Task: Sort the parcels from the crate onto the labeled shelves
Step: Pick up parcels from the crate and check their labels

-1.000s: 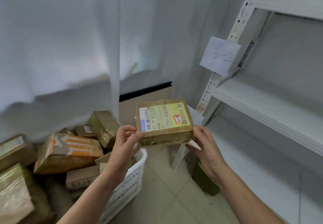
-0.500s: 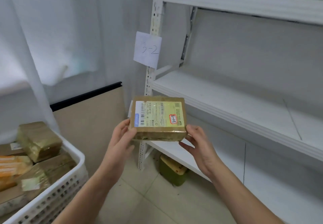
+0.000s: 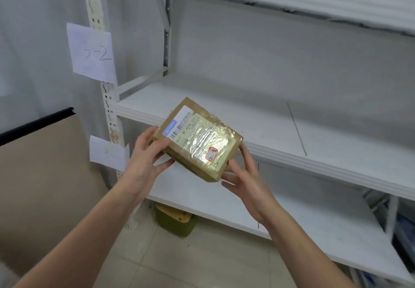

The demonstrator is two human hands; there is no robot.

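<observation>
below and right of the 3-2 label (image 3: 92,52), fingers (image 3: 147,136) curl round opposite ends of the taped parcel (image 3: 197,139), left hand (image 3: 143,159) and right hand (image 3: 242,175) holding its printed face tilted up, probably so the red sticker (image 3: 211,153) can be checked against that label before shelving.

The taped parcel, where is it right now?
Head view, centre: the parcel is held between the left hand and right hand, in front of the middle shelf.

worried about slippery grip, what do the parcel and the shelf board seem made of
The parcel: apparently brown cardboard wrapped in glossy clear tape; wrinkles and glare show over its label. The shelf board: smooth matte white, maybe painted metal or laminate; the look leaves it open.
</observation>
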